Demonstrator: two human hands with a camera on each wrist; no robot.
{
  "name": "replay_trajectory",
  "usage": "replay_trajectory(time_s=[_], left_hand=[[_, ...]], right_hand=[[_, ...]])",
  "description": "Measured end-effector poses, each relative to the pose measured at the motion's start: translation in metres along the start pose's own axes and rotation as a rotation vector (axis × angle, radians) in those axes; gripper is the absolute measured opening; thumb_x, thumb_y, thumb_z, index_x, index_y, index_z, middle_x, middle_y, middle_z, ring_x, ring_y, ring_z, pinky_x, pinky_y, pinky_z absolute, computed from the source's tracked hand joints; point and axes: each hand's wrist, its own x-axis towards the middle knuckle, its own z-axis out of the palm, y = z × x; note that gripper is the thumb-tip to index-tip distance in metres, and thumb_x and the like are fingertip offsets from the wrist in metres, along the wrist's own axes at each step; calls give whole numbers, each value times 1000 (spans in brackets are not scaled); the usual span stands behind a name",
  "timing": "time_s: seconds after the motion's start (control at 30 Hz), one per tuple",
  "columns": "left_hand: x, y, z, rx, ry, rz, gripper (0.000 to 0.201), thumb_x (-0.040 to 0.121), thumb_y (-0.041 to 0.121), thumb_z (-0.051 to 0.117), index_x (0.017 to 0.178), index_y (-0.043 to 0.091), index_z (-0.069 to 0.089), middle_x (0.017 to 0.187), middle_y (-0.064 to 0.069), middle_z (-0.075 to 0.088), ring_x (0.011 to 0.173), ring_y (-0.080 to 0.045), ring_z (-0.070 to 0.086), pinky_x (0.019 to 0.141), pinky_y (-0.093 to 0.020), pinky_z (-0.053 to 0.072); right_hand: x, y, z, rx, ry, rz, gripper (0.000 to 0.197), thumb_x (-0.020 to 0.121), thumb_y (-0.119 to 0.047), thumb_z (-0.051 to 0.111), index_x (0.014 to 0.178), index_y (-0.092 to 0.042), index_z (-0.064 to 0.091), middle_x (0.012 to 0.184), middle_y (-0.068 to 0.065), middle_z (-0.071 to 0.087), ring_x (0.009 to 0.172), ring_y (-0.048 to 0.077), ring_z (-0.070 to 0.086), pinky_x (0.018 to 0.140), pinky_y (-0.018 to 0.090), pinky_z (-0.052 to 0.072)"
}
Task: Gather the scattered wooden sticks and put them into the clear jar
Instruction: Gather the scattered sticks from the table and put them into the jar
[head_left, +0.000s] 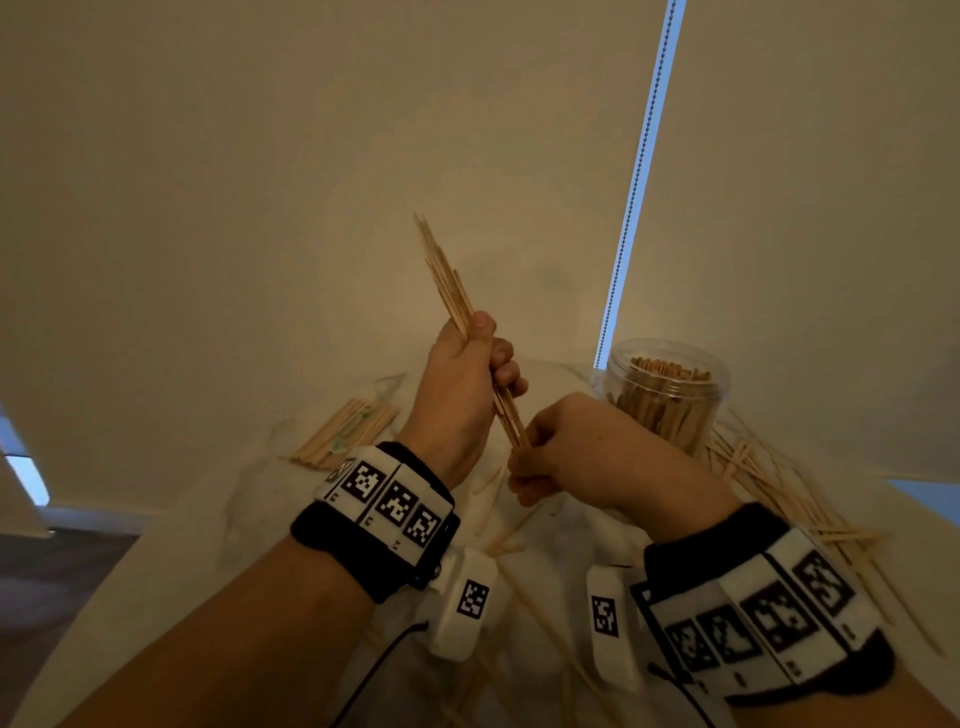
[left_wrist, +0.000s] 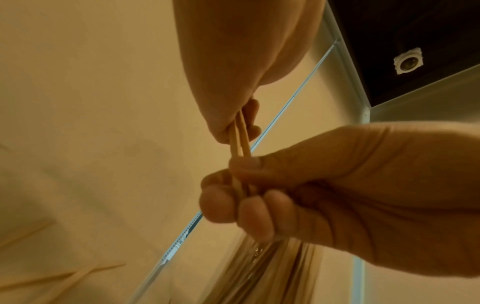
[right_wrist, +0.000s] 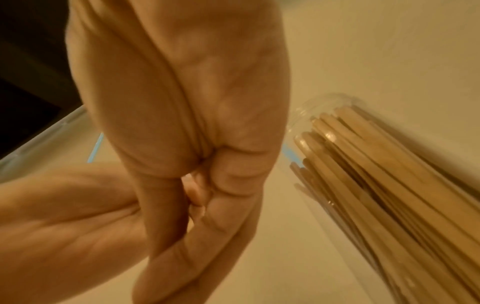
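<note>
While both hands are up off the table (head_left: 519, 545) | right hand (head_left: 571, 447) pinches the bottom of a stick bundle (head_left: 447, 283), left hand (head_left: 462, 374) wrapped round its middle, hands pretty much touching | loose sticks (head_left: 779, 499) scattered about | clear jar (head_left: 667, 392) behind, upright, already holds sticks

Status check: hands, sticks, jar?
Left hand and right hand both grip one stick bundle. Clear jar part-filled, open. Loose sticks remain on table.
</note>
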Motion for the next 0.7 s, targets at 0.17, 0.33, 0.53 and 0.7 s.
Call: replay_trajectory(time_s=[0.17,0.33,0.53,0.7], left_hand=[[2,9,-5,3,-41,43,18,110,23,37,109,10,49,64,5,41,52,-9,40,59,-24,46],[-1,8,-6,23,-114,-13,20,110,24,36,101,12,50,64,4,41,55,-10,40,62,-26,42],[-16,5,4,157,-314,-113,24,110,31,35,96,15,47,69,1,33,55,-11,28,51,-24,28],[-31,3,16,148,-562,-256,25,108,36,37,94,19,49,71,-1,24,56,-12,21,52,-27,17]], right_hand=[[-1,-4,1,214,37,-51,13,88,-11,71,92,2,71,80,9,78,82,26,76,92,46,57],[-7,-12,-3,227,63,-81,11,87,-9,71,96,-3,69,83,10,78,78,26,76,87,42,59],[-20,-13,-43,146,356,-94,23,94,-38,59,104,-19,67,87,-5,75,73,12,74,72,35,62],[-14,-6,-51,361,466,-296,26,95,-42,60,116,-27,63,90,-4,77,87,15,74,90,47,57]])
